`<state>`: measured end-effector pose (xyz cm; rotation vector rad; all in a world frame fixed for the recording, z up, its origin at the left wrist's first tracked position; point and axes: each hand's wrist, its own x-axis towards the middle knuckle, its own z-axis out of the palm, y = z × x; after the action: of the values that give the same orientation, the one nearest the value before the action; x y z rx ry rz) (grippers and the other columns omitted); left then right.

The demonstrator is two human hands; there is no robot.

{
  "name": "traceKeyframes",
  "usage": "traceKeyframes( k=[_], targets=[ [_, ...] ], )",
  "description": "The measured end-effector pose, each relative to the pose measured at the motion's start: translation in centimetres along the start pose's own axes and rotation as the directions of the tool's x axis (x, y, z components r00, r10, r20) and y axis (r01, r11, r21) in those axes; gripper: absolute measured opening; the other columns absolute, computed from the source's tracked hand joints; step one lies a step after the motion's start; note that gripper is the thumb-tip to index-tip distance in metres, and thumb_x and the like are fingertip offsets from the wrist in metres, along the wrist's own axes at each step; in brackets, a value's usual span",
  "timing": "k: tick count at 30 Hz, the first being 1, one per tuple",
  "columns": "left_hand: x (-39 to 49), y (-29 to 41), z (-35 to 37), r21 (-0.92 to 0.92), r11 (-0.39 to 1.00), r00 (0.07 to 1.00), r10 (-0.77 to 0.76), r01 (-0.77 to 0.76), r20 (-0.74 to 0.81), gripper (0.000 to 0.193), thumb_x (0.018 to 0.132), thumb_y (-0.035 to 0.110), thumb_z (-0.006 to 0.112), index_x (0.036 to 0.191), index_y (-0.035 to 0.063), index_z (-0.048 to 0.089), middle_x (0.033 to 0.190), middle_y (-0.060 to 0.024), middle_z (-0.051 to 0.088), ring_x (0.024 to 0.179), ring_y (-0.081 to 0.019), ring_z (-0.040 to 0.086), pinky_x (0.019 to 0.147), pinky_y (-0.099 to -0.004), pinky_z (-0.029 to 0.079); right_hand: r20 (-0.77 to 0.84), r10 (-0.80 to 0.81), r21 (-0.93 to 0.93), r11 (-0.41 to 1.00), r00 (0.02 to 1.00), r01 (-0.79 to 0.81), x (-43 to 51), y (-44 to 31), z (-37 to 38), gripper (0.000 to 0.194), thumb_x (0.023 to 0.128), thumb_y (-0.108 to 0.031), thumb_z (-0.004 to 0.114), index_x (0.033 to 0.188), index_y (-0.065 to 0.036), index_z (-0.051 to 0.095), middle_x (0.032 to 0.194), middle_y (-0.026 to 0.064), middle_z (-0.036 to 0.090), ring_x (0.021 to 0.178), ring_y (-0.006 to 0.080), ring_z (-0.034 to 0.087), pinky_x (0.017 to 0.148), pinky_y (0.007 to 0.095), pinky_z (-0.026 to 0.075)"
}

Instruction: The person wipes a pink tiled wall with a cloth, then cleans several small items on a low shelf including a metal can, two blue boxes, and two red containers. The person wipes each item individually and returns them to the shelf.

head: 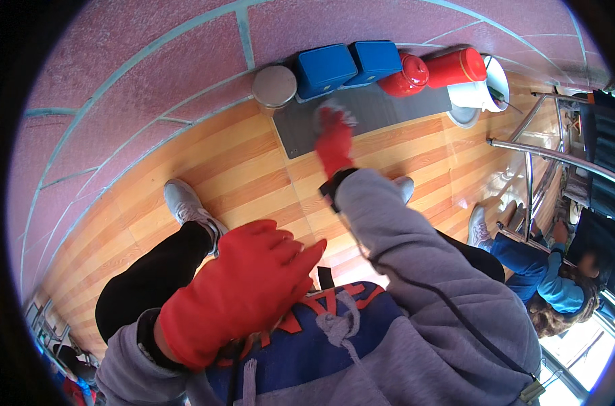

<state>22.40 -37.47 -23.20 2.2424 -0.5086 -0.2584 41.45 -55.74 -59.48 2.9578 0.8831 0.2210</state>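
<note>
My right hand [336,144], in a red rubber glove, reaches out over a dark grey board [388,110] lying on the floor. Its fingers are closed on a grey-white wad [349,121], blurred; whether it is cloth or scouring mesh I cannot tell. The wad looks to be touching the board's left part. My left hand [246,279], gloved in the same red, hovers before my chest with its fingers loosely spread and nothing visible in it. Two blue boxes [327,70] [376,62] stand at the board's far edge, just beyond the right hand.
Along the reddish tiled wall [185,56] stand a round lidded tin [274,86], a red lidded jar [406,76], a red canister [457,68] and a white bucket [498,83] beside a grey dish [464,115]. A metal-tube frame [566,156] and a seated person [561,284] are at right.
</note>
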Motion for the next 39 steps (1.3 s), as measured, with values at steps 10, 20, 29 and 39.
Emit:
traceKeyframes(
  k=[10,20,29,39],
  targets=[
    [-1.6,-4.3,-0.6,0.315,0.856,0.91,-0.405,0.409,-0.082,0.069,0.082,0.019,0.073,0.144,0.0076,0.046,0.098,-0.0192,0.066,0.093,-0.039,0.062,0.08,-0.0455,0.05,0.538,-0.679,0.448,-0.271,0.499,-0.852,-7.9,-7.2,-12.2,0.036,0.083,-0.018,0.068,0.116,-0.005,0.059,0.089,0.0075,0.061,0.083,0.0226,0.062,0.067,0.0347,0.051],
    [1.4,-2.9,1.2,-0.752,0.542,0.867,-0.491,0.375,0.079,0.056,0.087,0.036,0.076,0.13,0.0066,0.056,0.113,-0.0089,0.065,0.102,-0.0199,0.061,0.083,-0.0337,0.049,0.261,-0.276,0.652,-0.656,0.925,-0.38,-6.0,-3.6,-27.2,0.047,0.101,-0.019,0.056,0.144,-0.01,0.039,0.124,0.0033,0.057,0.109,0.0162,0.058,0.088,0.0297,0.053],
    [2.2,-6.7,0.4,0.19,0.958,0.907,-0.126,0.217,-0.403,0.052,0.095,0.039,0.063,0.137,0.0106,0.05,0.118,-0.0125,0.064,0.103,-0.0177,0.063,0.087,-0.0318,0.053,0.61,0.249,0.78,-0.357,0.752,-0.514,-5.8,3.2,-28.3,0.033,0.099,-0.021,0.059,0.128,-0.008,0.06,0.108,0.0079,0.068,0.094,0.0205,0.065,0.086,0.0321,0.051],
    [2.4,-2.2,-2.7,-0.616,0.706,0.884,-0.466,0.35,-0.033,0.053,0.097,0.047,0.06,0.129,0.0049,0.058,0.12,-0.0139,0.064,0.105,-0.0228,0.063,0.084,-0.0331,0.052,0.389,-0.114,0.894,-0.192,0.914,-0.405,-4.7,-1.5,-31.8,0.052,0.098,-0.033,0.065,0.137,-0.002,0.053,0.117,0.0073,0.065,0.102,0.0115,0.06,0.089,0.0296,0.049]
  ],
)
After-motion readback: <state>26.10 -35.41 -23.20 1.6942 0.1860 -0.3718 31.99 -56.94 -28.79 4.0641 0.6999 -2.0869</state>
